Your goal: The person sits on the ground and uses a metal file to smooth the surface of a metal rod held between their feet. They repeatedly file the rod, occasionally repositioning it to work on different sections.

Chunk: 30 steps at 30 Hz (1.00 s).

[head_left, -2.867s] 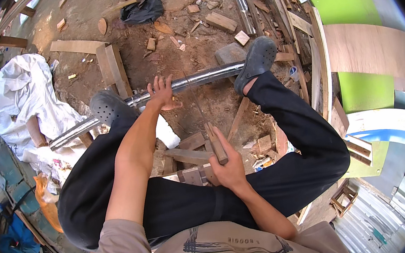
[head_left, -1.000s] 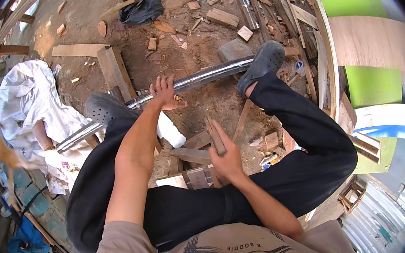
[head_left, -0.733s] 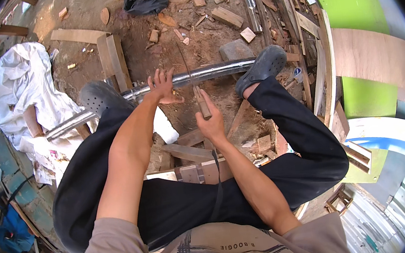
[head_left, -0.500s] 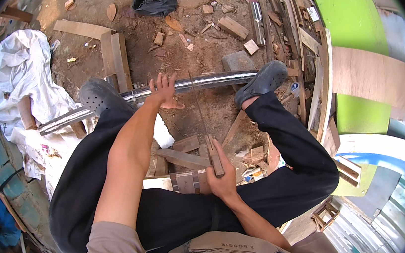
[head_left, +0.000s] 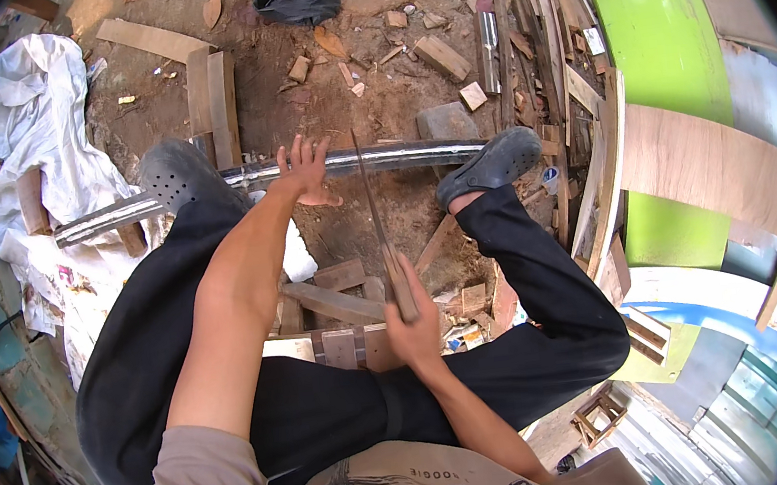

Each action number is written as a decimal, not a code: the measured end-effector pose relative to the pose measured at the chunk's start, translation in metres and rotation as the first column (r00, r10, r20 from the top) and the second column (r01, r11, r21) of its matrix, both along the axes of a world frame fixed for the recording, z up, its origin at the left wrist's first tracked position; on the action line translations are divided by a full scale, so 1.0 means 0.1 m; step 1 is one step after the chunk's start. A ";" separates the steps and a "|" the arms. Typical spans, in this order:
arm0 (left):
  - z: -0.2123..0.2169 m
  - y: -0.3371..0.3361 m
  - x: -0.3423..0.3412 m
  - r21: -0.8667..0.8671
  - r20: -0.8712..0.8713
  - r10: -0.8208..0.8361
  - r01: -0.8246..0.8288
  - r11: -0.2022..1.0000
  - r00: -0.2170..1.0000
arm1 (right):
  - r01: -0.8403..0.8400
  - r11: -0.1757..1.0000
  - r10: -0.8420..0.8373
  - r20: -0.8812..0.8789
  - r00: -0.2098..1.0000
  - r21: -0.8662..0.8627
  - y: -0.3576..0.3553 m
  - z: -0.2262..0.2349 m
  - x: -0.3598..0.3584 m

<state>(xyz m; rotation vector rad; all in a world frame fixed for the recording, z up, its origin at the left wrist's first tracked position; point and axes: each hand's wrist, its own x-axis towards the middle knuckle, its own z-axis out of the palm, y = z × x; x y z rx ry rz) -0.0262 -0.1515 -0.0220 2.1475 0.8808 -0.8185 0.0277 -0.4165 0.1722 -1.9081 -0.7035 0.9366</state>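
Note:
My right hand (head_left: 415, 328) is closed around the wooden handle of a handsaw (head_left: 396, 278). Its thin blade, seen nearly edge-on, points away from me and crosses a long dark bar (head_left: 388, 156) with a whitish stripe. Whether the teeth touch the bar is hard to make out. My left hand (head_left: 307, 170) lies on the bar just left of the blade, palm down with fingers spread. The bar runs sideways beneath my two dark clogs, my left clog (head_left: 188, 177) and my right clog (head_left: 492, 165).
Wood offcuts (head_left: 442, 57) and a grey block (head_left: 447, 123) lie on the dirt beyond the bar. White cloth (head_left: 32, 139) is heaped at left. Long boards (head_left: 607, 179) line the right, beside a green panel (head_left: 657, 30). A hammer-like tool rests on a black bag (head_left: 299, 2).
My right hand and the saw have moved slightly forward, away from me. My left hand stays on the bar. The whole view has shifted a little.

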 end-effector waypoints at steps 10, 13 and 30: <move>0.02 0.01 0.01 0.017 -0.026 -0.018 0.019 1.000 1.000 | -0.051 0.992 0.055 0.027 0.998 -0.115 -0.05 0.33 0.03; 0.00 0.01 -0.05 0.019 0.014 0.007 -0.007 1.000 1.000 | -0.076 0.993 0.084 0.078 0.993 -0.093 -0.13 0.43 0.00; 0.12 -0.13 0.16 0.190 0.025 0.032 -0.036 0.981 0.999 | 0.102 0.980 -0.132 -0.181 0.974 -0.169 -0.57 1.01 0.34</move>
